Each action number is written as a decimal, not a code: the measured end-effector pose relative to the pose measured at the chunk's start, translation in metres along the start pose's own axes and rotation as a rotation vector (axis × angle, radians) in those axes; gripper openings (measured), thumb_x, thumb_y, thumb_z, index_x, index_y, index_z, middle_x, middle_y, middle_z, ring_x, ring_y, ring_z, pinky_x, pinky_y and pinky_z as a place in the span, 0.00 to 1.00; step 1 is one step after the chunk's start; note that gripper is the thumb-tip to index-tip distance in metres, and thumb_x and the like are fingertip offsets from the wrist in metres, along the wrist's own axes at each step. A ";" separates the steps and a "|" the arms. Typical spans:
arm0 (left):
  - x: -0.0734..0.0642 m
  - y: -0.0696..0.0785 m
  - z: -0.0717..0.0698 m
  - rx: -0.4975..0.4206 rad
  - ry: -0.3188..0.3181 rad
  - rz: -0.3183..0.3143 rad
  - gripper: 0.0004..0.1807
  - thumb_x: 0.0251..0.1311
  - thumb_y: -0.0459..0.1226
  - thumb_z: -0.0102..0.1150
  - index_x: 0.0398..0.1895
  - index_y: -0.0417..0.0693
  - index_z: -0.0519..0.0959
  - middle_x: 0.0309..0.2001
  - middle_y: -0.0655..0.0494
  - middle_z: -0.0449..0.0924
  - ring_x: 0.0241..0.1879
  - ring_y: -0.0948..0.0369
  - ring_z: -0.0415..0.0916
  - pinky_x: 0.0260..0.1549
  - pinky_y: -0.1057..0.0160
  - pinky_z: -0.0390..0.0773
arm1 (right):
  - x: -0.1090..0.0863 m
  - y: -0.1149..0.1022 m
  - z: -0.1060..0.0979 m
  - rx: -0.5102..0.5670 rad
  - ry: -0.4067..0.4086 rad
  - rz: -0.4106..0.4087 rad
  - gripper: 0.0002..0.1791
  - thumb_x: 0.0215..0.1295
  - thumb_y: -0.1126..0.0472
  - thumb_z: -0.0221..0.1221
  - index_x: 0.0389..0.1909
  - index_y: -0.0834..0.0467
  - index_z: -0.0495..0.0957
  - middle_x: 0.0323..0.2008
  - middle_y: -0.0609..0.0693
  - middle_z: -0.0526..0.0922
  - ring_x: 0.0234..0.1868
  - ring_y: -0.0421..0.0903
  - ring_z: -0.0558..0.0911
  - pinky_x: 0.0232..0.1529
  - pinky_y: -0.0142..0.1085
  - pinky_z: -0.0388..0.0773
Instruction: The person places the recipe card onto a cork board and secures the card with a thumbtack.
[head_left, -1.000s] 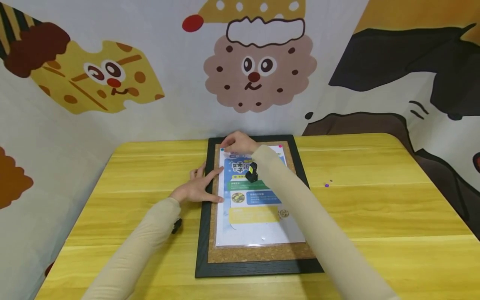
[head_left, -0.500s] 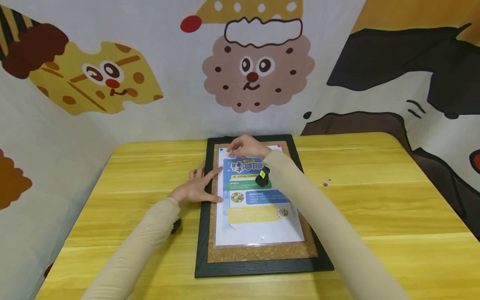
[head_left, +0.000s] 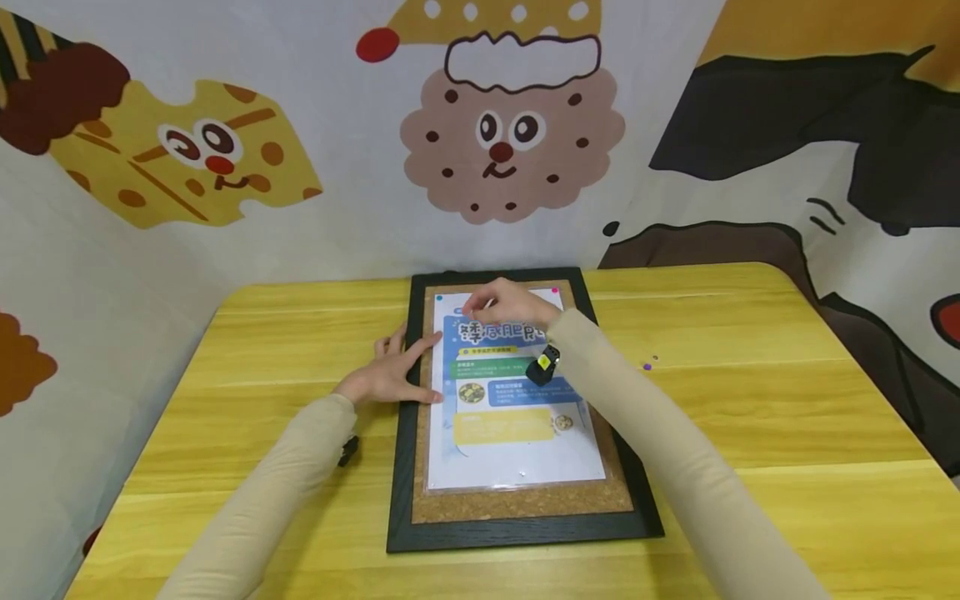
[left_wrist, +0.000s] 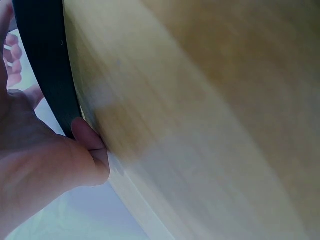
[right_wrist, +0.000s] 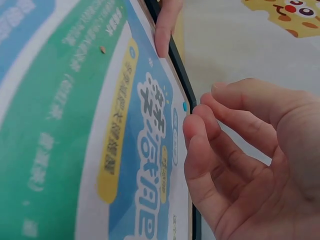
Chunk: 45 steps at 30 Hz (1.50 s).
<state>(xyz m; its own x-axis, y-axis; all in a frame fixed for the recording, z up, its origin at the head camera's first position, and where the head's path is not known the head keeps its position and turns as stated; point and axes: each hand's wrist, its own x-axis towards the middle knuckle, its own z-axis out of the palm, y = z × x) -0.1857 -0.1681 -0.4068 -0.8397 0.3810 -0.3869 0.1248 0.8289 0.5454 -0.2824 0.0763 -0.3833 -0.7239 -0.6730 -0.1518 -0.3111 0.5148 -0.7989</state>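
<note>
A laminated poster (head_left: 480, 467) with blue, green and yellow print lies on a black-framed cork board (head_left: 525, 502). A blue pushpin (head_left: 439, 297) sits at its upper left corner, a pink pushpin (head_left: 555, 290) at its upper right. My left hand (head_left: 386, 377) spreads over the board's left side, thumb and forefinger reaching the poster's left edge. In the left wrist view, that hand rests against the black frame (left_wrist: 50, 65). My right hand (head_left: 510, 302) hovers over the poster's top, fingers loosely bent; the right wrist view shows nothing between thumb and fingertips.
A purple pushpin (head_left: 647, 367) lies on the wooden table (head_left: 750, 400) right of the board, beside another tiny piece (head_left: 656, 358). Behind the table hangs a white cloth (head_left: 352, 233) with cartoon food prints, close to the board's far edge.
My right hand has moved away from the blue pushpin at the upper left corner, rightward and slightly toward me, uncovering it and more of the print. The left hand keeps its place on the board.
</note>
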 end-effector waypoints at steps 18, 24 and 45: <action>-0.001 -0.001 -0.001 0.010 0.006 0.009 0.57 0.50 0.58 0.68 0.78 0.62 0.44 0.74 0.36 0.22 0.67 0.37 0.31 0.53 0.27 0.55 | -0.033 0.011 0.007 -0.012 -0.006 -0.036 0.12 0.66 0.63 0.60 0.48 0.62 0.83 0.43 0.50 0.82 0.44 0.47 0.76 0.48 0.39 0.72; -0.001 -0.001 0.000 0.011 0.008 0.015 0.57 0.50 0.58 0.69 0.78 0.61 0.44 0.74 0.36 0.22 0.67 0.37 0.31 0.54 0.27 0.55 | -0.049 0.015 0.009 -0.002 -0.006 -0.037 0.12 0.65 0.63 0.60 0.48 0.62 0.83 0.42 0.50 0.82 0.43 0.49 0.75 0.48 0.41 0.69; 0.000 -0.002 0.001 0.016 0.007 0.035 0.58 0.49 0.58 0.69 0.78 0.60 0.44 0.73 0.35 0.21 0.68 0.34 0.28 0.53 0.26 0.54 | -0.102 0.037 0.003 0.049 0.052 -0.029 0.11 0.66 0.64 0.61 0.46 0.64 0.82 0.43 0.54 0.81 0.38 0.49 0.75 0.38 0.37 0.70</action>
<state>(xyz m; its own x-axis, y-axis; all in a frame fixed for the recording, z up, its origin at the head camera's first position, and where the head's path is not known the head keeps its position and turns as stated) -0.1856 -0.1695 -0.4087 -0.8382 0.4072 -0.3627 0.1627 0.8215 0.5465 -0.2182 0.1623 -0.3987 -0.7466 -0.6580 -0.0981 -0.3031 0.4676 -0.8303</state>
